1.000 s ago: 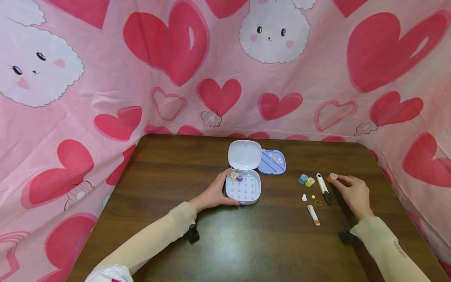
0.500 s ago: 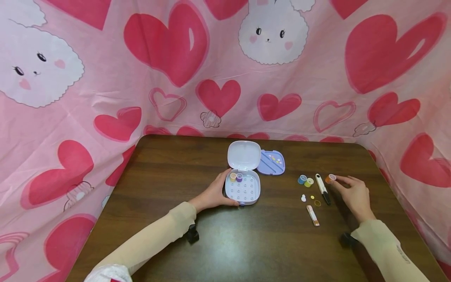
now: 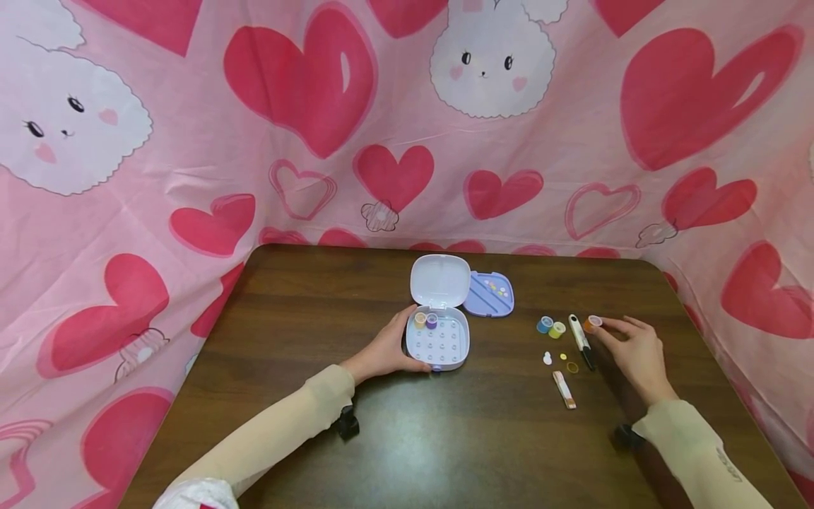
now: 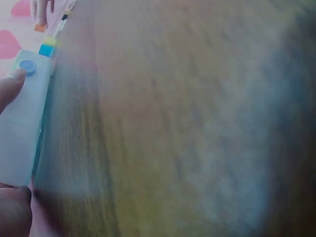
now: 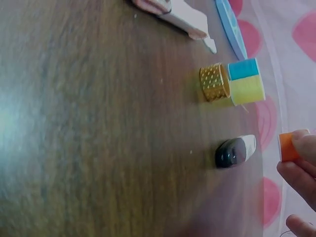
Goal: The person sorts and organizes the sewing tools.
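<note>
In the head view my left hand point(image 3: 386, 346) grips a white sewing box point(image 3: 437, 339) by its left side, thumb at the front near the latch and fingers at the back corner. Its lid point(image 3: 440, 281) stands up. Inside are rows of small pegs, with a yellow thread spool point(image 3: 420, 322) and a purple thread spool point(image 3: 432, 322) at the back left. On the right, my right hand point(image 3: 638, 355) pinches an orange thread spool point(image 3: 593, 324) between thumb and fingers. The right wrist view shows the orange side of this spool point(image 5: 288, 147) at the fingertips.
A blue spool point(image 3: 545, 324) and a yellow-green spool point(image 3: 557, 329) stand beside a white tool with a black end point(image 3: 581, 342). Nearer lie a gold thimble point(image 5: 213, 83) and a folded white strip point(image 3: 564, 389). A lilac tray point(image 3: 490, 294) lies behind the box.
My right hand has shifted slightly left with the orange spool, bringing it closer to the white tool. The left hand keeps its grip on the box.
</note>
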`<state>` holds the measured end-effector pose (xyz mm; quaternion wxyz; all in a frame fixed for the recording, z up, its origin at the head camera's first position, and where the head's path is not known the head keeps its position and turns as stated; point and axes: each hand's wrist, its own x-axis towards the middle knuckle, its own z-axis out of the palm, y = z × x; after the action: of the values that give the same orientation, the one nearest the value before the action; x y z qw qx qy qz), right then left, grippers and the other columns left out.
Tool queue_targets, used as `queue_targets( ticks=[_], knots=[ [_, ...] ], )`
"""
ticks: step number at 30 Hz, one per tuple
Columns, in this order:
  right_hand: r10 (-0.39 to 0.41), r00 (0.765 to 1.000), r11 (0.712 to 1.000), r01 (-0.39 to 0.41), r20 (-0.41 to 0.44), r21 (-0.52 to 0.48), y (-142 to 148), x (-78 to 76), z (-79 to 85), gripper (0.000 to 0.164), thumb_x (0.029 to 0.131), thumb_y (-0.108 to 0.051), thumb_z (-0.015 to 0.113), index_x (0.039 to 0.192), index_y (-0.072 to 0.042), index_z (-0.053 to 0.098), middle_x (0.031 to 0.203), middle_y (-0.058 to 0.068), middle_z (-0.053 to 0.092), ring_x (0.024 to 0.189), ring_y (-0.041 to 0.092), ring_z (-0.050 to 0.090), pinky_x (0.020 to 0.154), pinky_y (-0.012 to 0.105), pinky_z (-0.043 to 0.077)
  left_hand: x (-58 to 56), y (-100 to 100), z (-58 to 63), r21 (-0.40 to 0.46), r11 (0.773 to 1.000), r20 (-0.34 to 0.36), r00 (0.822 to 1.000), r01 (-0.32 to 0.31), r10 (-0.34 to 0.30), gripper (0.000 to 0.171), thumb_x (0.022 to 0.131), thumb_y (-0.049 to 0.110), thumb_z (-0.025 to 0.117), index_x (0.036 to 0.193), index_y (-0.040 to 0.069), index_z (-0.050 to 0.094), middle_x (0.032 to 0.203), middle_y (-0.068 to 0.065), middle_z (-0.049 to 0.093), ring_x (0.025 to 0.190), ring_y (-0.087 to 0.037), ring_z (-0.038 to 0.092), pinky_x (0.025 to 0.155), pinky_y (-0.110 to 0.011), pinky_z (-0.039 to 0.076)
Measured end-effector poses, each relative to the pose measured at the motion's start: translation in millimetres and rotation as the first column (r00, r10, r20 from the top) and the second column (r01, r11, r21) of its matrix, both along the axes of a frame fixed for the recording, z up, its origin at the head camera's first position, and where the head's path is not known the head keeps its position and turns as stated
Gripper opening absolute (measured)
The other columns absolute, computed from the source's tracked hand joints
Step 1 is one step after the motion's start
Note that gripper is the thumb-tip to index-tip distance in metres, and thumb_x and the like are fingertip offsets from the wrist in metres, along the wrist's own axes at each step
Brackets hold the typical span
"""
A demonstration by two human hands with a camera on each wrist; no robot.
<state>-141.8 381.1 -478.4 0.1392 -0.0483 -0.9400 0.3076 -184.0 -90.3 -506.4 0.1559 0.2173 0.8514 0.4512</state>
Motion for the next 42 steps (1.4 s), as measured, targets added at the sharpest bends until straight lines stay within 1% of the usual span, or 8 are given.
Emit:
queue_targets(
  ticks=[7, 13, 18, 24, 28, 35, 38, 42],
  knots=[
    [0.016, 1.000, 1.000, -0.016, -0.004, 0.011, -4, -0.4, 1.9, 0.041, 0.095, -0.029, 0.078, 0.116, 0.007, 0.075, 0.125, 0.039, 0.063, 0.128, 0.059, 0.049, 0.103, 0.075, 0.034, -0.3, 1, -0.3, 0.005, 1.000, -0.004, 1.000, -0.007, 0.007, 0.124, 0.072, 0.039, 0.097, 0.165, 0.010, 0.019, 0.162, -0.015, 0.034, 0.145, -0.031, 0.039, 0.122, -0.053, 0.031],
    [0.036, 0.999, 0.999, -0.036, -0.009, -0.006, -10, -0.8, 5.9, 0.040, 0.095, -0.031, 0.079, 0.115, 0.004, 0.077, 0.119, 0.034, 0.069, 0.129, 0.058, 0.049, 0.104, 0.074, 0.033, 0.3, 1, -1.2, 0.008, 1.000, 0.002, 1.000, -0.012, 0.012, 0.124, 0.072, 0.039, 0.097, 0.165, 0.011, 0.019, 0.162, -0.015, 0.034, 0.145, -0.031, 0.039, 0.121, -0.055, 0.032],
    [0.042, 0.999, 0.999, -0.042, -0.008, -0.023, -17, 0.0, 9.3, 0.040, 0.095, -0.030, 0.079, 0.116, 0.003, 0.077, 0.120, 0.035, 0.068, 0.131, 0.057, 0.047, 0.104, 0.075, 0.031, -0.2, 1, -2.0, 0.009, 1.000, -0.001, 1.000, -0.011, 0.011, 0.124, 0.072, 0.038, 0.097, 0.165, 0.010, 0.019, 0.162, -0.015, 0.034, 0.146, -0.031, 0.039, 0.122, -0.053, 0.031],
    [0.057, 0.998, 0.997, -0.058, -0.030, -0.040, -27, 1.5, 12.3, 0.038, 0.093, -0.026, 0.080, 0.116, 0.005, 0.076, 0.113, 0.032, 0.071, 0.132, 0.056, 0.045, 0.104, 0.076, 0.030, 0.5, 1, -2.2, 0.020, 1.000, -0.007, 1.000, -0.010, 0.010, 0.124, 0.072, 0.036, 0.097, 0.165, 0.009, 0.020, 0.162, -0.016, 0.034, 0.146, -0.031, 0.038, 0.122, -0.053, 0.030],
    [0.072, 0.997, 0.996, -0.074, -0.030, -0.042, -32, 0.6, 14.2, 0.037, 0.094, -0.024, 0.080, 0.116, 0.005, 0.076, 0.113, 0.032, 0.071, 0.133, 0.055, 0.044, 0.105, 0.076, 0.028, 0.2, 1, -1.9, 0.018, 1.000, -0.006, 1.000, -0.011, 0.011, 0.124, 0.072, 0.036, 0.097, 0.165, 0.009, 0.020, 0.162, -0.015, 0.033, 0.147, -0.031, 0.038, 0.122, -0.052, 0.030],
    [0.091, 0.993, 0.996, -0.093, -0.069, -0.015, -43, -1.7, 15.0, 0.031, 0.090, -0.016, 0.082, 0.111, 0.006, 0.077, 0.110, 0.033, 0.071, 0.129, 0.054, 0.048, 0.101, 0.073, 0.034, 0.5, 1, -2.1, 0.010, 1.000, -0.002, 1.000, -0.008, 0.008, 0.124, 0.073, 0.036, 0.097, 0.165, 0.009, 0.019, 0.162, -0.016, 0.033, 0.146, -0.031, 0.038, 0.122, -0.053, 0.030],
    [0.109, 0.991, 0.994, -0.110, -0.076, -0.004, -48, -2.4, 16.0, 0.030, 0.089, -0.015, 0.083, 0.110, 0.006, 0.078, 0.108, 0.033, 0.072, 0.129, 0.054, 0.048, 0.104, 0.074, 0.031, 1.1, 1, -1.7, 0.015, 1.000, 0.006, 1.000, -0.008, 0.008, 0.123, 0.073, 0.036, 0.097, 0.165, 0.009, 0.019, 0.162, -0.016, 0.033, 0.146, -0.031, 0.038, 0.122, -0.054, 0.030],
    [0.147, 0.985, 0.989, -0.146, -0.091, 0.017, -56, -3.5, 15.8, 0.029, 0.088, -0.015, 0.083, 0.107, 0.006, 0.078, 0.104, 0.032, 0.073, 0.130, 0.056, 0.047, 0.111, 0.077, 0.018, 0.9, 1, -1.4, 0.019, 1.000, 0.011, 1.000, -0.009, 0.009, 0.123, 0.074, 0.037, 0.096, 0.165, 0.010, 0.019, 0.162, -0.015, 0.033, 0.146, -0.031, 0.038, 0.122, -0.054, 0.030]
  ],
)
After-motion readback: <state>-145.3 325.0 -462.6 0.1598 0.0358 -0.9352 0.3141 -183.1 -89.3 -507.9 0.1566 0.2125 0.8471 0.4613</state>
